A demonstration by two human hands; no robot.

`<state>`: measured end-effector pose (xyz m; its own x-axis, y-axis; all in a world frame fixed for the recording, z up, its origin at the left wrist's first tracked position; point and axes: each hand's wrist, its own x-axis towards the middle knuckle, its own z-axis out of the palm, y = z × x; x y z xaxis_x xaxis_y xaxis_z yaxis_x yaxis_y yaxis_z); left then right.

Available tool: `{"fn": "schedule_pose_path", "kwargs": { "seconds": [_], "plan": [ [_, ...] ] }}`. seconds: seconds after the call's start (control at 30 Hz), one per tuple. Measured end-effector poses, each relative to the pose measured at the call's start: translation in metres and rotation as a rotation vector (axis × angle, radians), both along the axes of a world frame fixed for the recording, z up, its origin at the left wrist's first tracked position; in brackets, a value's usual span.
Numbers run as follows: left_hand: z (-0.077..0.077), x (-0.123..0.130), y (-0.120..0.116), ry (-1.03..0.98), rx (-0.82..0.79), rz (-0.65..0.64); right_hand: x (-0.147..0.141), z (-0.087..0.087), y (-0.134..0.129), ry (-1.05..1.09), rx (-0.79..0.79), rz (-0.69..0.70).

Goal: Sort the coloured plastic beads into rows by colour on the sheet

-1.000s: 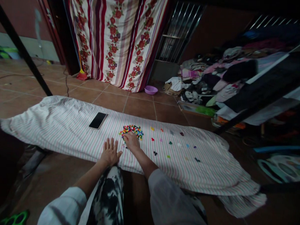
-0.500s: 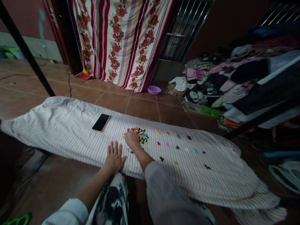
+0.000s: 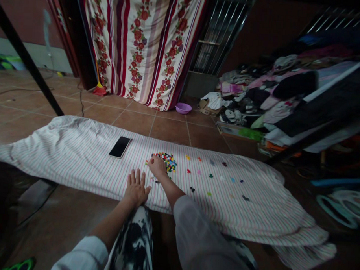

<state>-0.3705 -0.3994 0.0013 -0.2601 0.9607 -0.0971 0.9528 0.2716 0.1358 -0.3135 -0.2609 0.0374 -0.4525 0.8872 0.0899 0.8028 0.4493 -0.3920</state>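
My left hand (image 3: 136,189) lies flat with spread fingers on the near edge of a striped cloth (image 3: 79,157). At the left side of a pile of small multicoloured pieces (image 3: 171,164), my right hand (image 3: 157,166) has its fingers curled together; whatever is in them is too small to see. Part of the pile is hidden behind that hand. Right of the pile, little single-colour groups of pieces are spread out, among them a yellow group (image 3: 188,157), a dark green group (image 3: 211,176) and a black group (image 3: 192,189).
A phone (image 3: 119,147) rests on the cloth left of the pile. Beyond, a purple basin (image 3: 183,108) stands on the tiled floor before a flowered curtain (image 3: 138,47). Heaped clothes (image 3: 267,90) fill the back right. Dark poles slant up at both sides.
The view has shifted slightly. My right hand stays at the pile's left side, its fingers drawn a little closer together. My left hand keeps its place on the cloth.
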Motion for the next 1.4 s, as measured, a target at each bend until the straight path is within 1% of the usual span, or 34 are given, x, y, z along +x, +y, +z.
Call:
{"fn": "schedule_pose_path", "kwargs": {
  "seconds": [0.1, 0.23, 0.43, 0.53, 0.67, 0.77, 0.87, 1.0, 1.07, 1.17, 1.23, 1.4],
  "plan": [
    [0.004, 0.001, 0.000, 0.003, -0.020, 0.005, 0.008, -0.002, -0.003, 0.062, -0.020, -0.036],
    [0.007, 0.002, -0.001, 0.003, -0.062, 0.013, 0.025, -0.004, -0.012, 0.123, -0.067, -0.046],
    [0.010, 0.002, 0.001, 0.018, -0.124, 0.025, 0.067, -0.010, -0.032, 0.236, -0.116, -0.089],
    [0.011, 0.001, 0.002, 0.016, -0.181, 0.029, 0.097, -0.014, -0.036, 0.327, -0.085, -0.086],
    [0.012, 0.002, 0.005, 0.042, -0.219, 0.037, 0.149, -0.020, -0.035, 0.418, 0.066, -0.098],
    [0.013, 0.005, 0.006, 0.090, -0.231, 0.048, 0.192, -0.023, -0.032, 0.456, 0.141, -0.182],
    [0.016, 0.008, 0.008, 0.157, -0.211, 0.053, 0.233, -0.028, -0.028, 0.467, 0.195, -0.273],
    [0.022, 0.011, 0.013, 0.182, -0.220, 0.043, 0.274, -0.036, -0.023, 0.446, 0.212, -0.356],
    [0.025, 0.011, 0.016, 0.176, -0.232, 0.047, 0.286, -0.040, -0.022, 0.421, 0.204, -0.374],
    [0.027, 0.010, 0.020, 0.186, -0.246, 0.019, 0.294, -0.046, -0.024, 0.385, 0.189, -0.376],
    [0.029, 0.011, 0.022, 0.186, -0.275, 0.018, 0.295, -0.051, -0.027, 0.364, 0.180, -0.372],
    [0.034, 0.016, 0.022, 0.139, -0.315, 0.084, 0.292, -0.062, -0.033, 0.325, 0.199, -0.378]
  ]
}}
